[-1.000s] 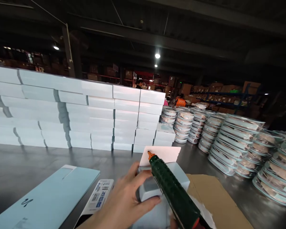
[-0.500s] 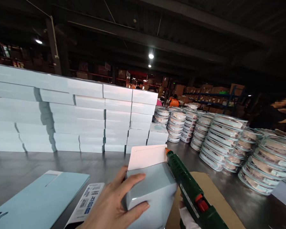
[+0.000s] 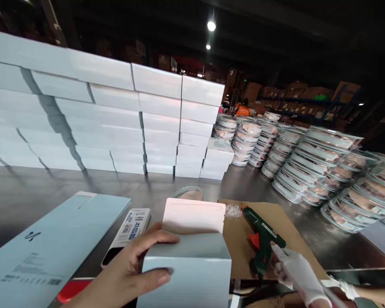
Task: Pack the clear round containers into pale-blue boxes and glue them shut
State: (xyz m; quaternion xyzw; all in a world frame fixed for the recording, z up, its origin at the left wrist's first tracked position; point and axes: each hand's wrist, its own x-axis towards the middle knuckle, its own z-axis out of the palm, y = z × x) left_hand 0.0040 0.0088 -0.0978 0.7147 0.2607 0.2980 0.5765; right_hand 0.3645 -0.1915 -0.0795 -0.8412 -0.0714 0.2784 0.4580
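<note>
My left hand (image 3: 128, 261) grips a pale blue box (image 3: 189, 273) by its left side, thumb on the front and fingers over the top. The box's pinkish-white flap (image 3: 194, 215) stands up at the far side. A dark green hot glue gun (image 3: 265, 235) with a red-orange trigger lies on its side on a brown cardboard sheet (image 3: 285, 218), nozzle pointing away. At the gun's rear end is my right hand (image 3: 291, 269), in a white glove, its fingers loosely apart and not wrapped round the gun. A whitish glue clump (image 3: 233, 211) sits by the nozzle.
White boxes (image 3: 160, 102) form a tall wall behind the work spot. Stacks of round clear-lidded packs (image 3: 317, 162) line the right. A flat light blue carton (image 3: 51, 244) and a printed white box (image 3: 131, 231) lie left. One round pack (image 3: 188, 193) lies beyond the flap.
The glue gun has gone from the flap's corner down onto the cardboard, and my right hand has let go of it. My view has tipped downward. My left hand still holds the box.
</note>
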